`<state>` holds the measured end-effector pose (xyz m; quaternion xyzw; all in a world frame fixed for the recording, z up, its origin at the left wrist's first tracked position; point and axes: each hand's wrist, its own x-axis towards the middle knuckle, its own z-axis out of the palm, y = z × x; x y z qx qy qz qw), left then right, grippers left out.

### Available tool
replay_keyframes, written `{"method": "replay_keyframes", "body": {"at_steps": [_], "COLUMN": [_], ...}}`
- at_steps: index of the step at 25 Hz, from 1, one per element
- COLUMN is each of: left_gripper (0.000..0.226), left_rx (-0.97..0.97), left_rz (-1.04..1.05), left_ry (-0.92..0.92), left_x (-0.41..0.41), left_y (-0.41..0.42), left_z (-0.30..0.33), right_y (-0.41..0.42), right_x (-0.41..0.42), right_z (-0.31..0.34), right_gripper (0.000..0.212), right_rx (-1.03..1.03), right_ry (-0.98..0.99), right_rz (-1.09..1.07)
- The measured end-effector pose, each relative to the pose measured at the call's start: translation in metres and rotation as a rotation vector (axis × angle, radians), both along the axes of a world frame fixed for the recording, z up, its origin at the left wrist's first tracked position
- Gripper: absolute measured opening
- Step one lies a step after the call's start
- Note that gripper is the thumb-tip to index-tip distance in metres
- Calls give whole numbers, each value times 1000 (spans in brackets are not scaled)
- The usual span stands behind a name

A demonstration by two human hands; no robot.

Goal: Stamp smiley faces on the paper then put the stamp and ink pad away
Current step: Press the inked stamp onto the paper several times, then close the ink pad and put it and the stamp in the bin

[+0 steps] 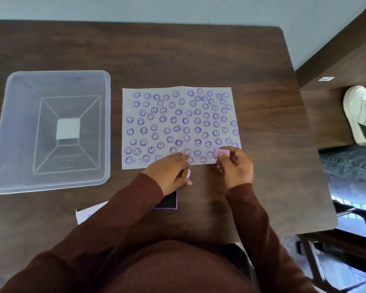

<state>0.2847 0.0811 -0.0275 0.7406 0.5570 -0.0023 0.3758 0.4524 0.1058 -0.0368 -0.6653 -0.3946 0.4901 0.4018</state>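
Observation:
A white sheet of paper (178, 123) covered with several purple smiley prints lies in the middle of the dark wooden table (199, 56). My right hand (236, 166) grips a pink cylindrical stamp (221, 152) over the paper's near right corner. My left hand (169, 170) rests flat at the paper's near edge, with a small pink cap bearing a yellow smiley (186, 173) under its fingers. The dark ink pad with a purple rim (169, 200) lies just behind my left wrist, mostly hidden by my sleeve.
A clear plastic bin (51, 130) stands at the left of the table, a white square showing at its bottom. Another white sheet (87, 214) pokes out under my left arm. At the right, beyond the table edge, someone's white shoe (360, 115) and jeans show.

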Motion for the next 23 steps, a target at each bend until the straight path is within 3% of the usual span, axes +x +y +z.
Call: {"method": "replay_keyframes", "body": {"at_steps": [2, 7, 10, 14, 16, 19, 23], "left_gripper": [42, 35, 34, 39, 41, 39, 39], "left_rx": [-24, 26, -73, -70, -49, -1, 50], "left_rz": [63, 291, 479, 556, 584, 622, 643], "left_ry": [-74, -335, -587, -752, -755, -744, -709], "left_x": [-2, -8, -10, -14, -18, -23, -25], "left_y": [1, -13, -28, -45, -49, -54, -58], "left_z": [5, 21, 33, 46, 52, 56, 60], "right_y": [-2, -33, -51, -68, -70, -72, -73], "right_x": [12, 4, -15, -36, -41, -45, -49], "right_z": [13, 43, 57, 65, 68, 69, 72], "right_gripper": [26, 24, 24, 19, 14, 28, 28], "right_rx": [-129, -206, -219, -113, -64, -32, -1], "right_ry": [406, 618, 626, 563, 497, 389, 288], "right_rz": [-211, -190, -32, 95, 143, 200, 265]}}
